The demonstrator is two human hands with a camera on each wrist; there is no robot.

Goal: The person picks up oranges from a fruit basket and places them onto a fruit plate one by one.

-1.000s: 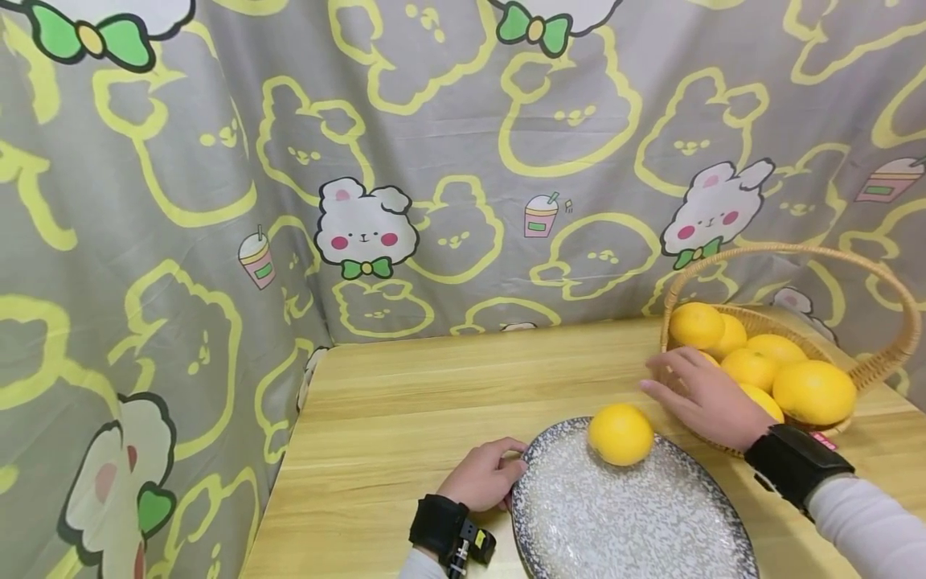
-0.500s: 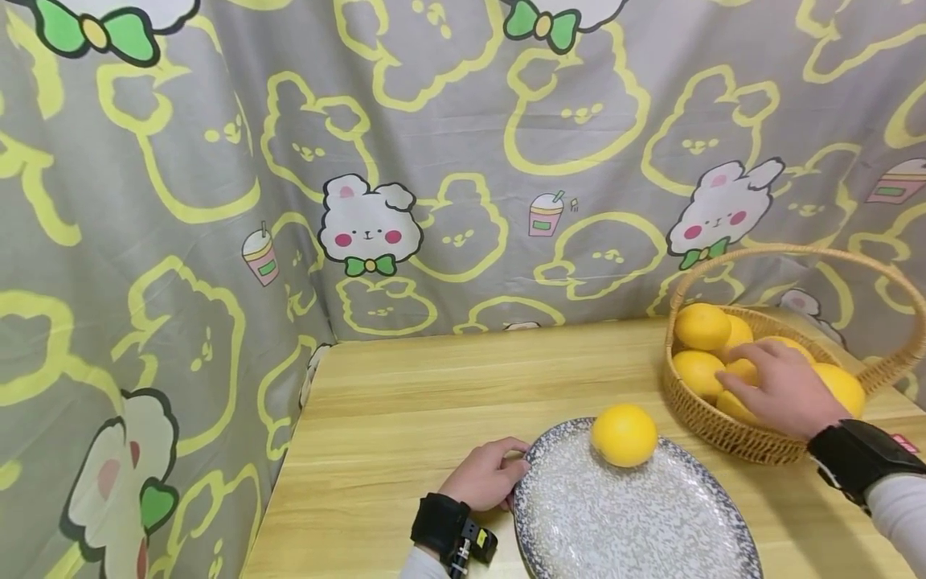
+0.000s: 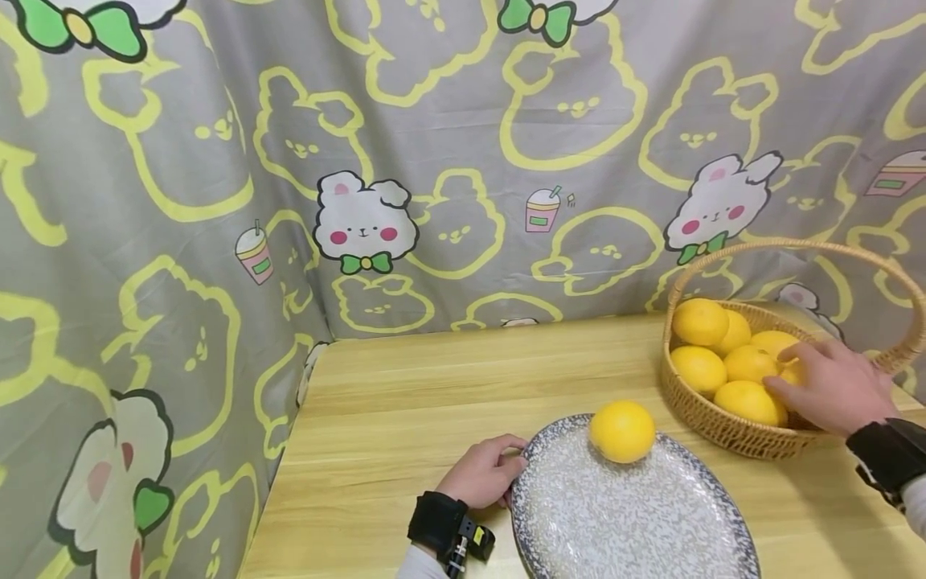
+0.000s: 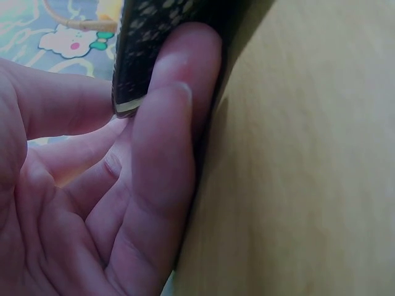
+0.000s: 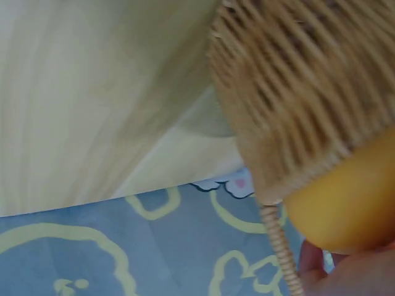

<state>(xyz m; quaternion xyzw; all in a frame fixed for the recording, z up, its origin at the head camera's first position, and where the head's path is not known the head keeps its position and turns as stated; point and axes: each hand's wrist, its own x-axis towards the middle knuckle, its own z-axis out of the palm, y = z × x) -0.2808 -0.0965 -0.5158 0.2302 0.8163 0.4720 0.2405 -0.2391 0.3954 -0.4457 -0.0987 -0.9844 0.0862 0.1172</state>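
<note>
A grey curtain (image 3: 448, 161) printed with yellow rabbit outlines, white rabbits and drink cups hangs behind and to the left of the pale wooden bench (image 3: 405, 402). Near the front edge lies a speckled oval plate (image 3: 622, 515) with a dark rim, and one round yellow orange (image 3: 622, 431) sits on its far part. At the right stands a woven basket (image 3: 723, 426) with an arched handle, heaped with more oranges (image 3: 698, 322), smooth-skinned and yellow-orange, two stacked at the back and others crowded in front. The basket's near rim and handle stand between the viewer and the right hand (image 3: 832, 390), which reaches in over the rim with fingers curved down onto an orange at the right side of the heap; the right wrist view shows that fruit pressed against the fingers beside the wicker wall, but whether the grip has closed round it I cannot tell. The left hand (image 3: 481, 478) pinches the plate's left rim, thumb above and fingers (image 4: 166, 160) curled beneath.
</note>
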